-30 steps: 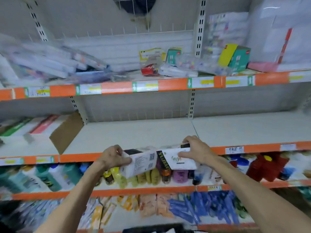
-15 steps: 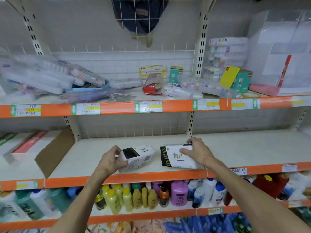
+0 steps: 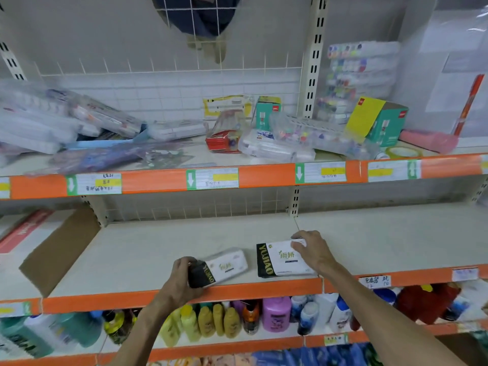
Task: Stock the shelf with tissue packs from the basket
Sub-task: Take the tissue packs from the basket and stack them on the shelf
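Two white tissue packs with black ends lie on the cream middle shelf (image 3: pixel 158 249), close to its orange front edge. My left hand (image 3: pixel 182 278) grips the black end of the left tissue pack (image 3: pixel 224 266), which lies slanted. The right tissue pack (image 3: pixel 277 260) lies flat with its printed face up, and my right hand (image 3: pixel 314 250) holds its right end, fingers curled over the top. A small gap separates the two packs. The basket is out of view.
A brown cardboard divider (image 3: pixel 60 252) stands at the shelf's left end. The shelf above (image 3: pixel 264 174) holds clear plastic cases and green boxes. Bottles (image 3: pixel 274 313) line the shelf below. To the right of the packs the middle shelf is bare.
Both hands carried the packs up from in front of the lower shelf and set them onto the middle shelf. The left pack has turned label-side up.
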